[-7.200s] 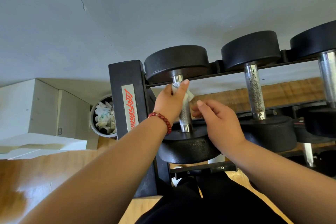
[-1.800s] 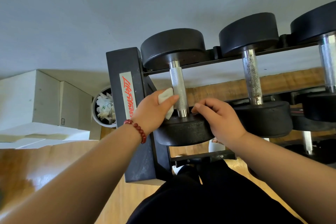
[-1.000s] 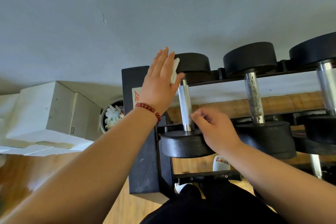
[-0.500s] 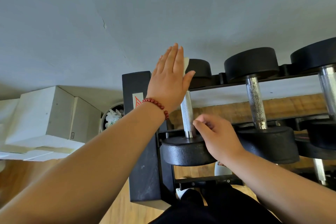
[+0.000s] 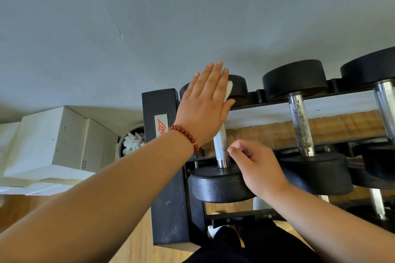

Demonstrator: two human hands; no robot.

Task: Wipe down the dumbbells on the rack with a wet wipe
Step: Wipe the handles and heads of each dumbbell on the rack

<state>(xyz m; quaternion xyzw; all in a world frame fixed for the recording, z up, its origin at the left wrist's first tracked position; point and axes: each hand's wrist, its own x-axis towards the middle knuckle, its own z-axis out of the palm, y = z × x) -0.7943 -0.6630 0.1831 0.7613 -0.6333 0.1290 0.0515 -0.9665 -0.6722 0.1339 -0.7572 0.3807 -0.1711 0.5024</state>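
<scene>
The leftmost dumbbell (image 5: 221, 181) lies across the black rack (image 5: 164, 177), with black round heads and a knurled silver handle. My left hand (image 5: 205, 104), fingers straight, presses a white wet wipe (image 5: 229, 92) flat against the dumbbell's far head, most of which it hides. My right hand (image 5: 254, 166) rests on the near head beside the handle, fingers loosely curled around nothing. A second dumbbell (image 5: 299, 126) with a speckled handle lies to the right. A third dumbbell (image 5: 382, 96) is cut off by the frame's right edge.
A grey wall rises behind the rack. A round bin (image 5: 131, 143) with crumpled white waste stands left of the rack, next to white boxes (image 5: 55, 141). Wooden floor runs below. More dumbbells lie on a lower tier at the right.
My left hand left the near head and handle, rose to the far head and now presses the wipe flat there. My right hand stayed on the near head.
</scene>
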